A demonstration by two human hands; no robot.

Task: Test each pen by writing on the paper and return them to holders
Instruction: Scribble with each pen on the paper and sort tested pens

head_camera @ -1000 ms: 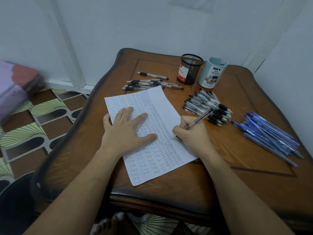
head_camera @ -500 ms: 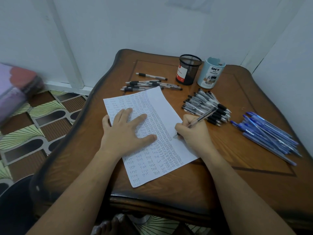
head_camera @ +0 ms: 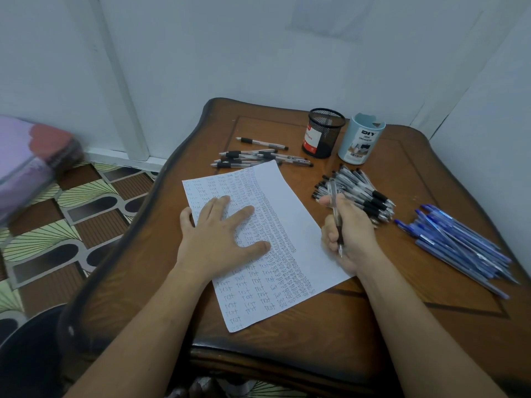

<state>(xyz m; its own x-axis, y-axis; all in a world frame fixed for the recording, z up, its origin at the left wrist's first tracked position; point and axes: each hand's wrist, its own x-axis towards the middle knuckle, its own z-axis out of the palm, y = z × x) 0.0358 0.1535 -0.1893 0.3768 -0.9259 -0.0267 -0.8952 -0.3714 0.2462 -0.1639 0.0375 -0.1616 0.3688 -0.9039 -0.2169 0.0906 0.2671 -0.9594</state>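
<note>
Table, likely wood: paper, pens, two holders.

The right hand stops writing and rolls over at the right edge of the paper; the pen is now lifted off the paper, tip pointing back toward its near corner

This is a room in a home. Under both hands lies a dark wooden table with a scalloped, carved edge, set in a corner of plain white walls. Out past the left hand the floor has a brown, green and cream leaf pattern, and blurred purple and red folded bedding lies on it. Ahead of the right hand stand a black mesh cup and a pale blue desk organiser.
</note>
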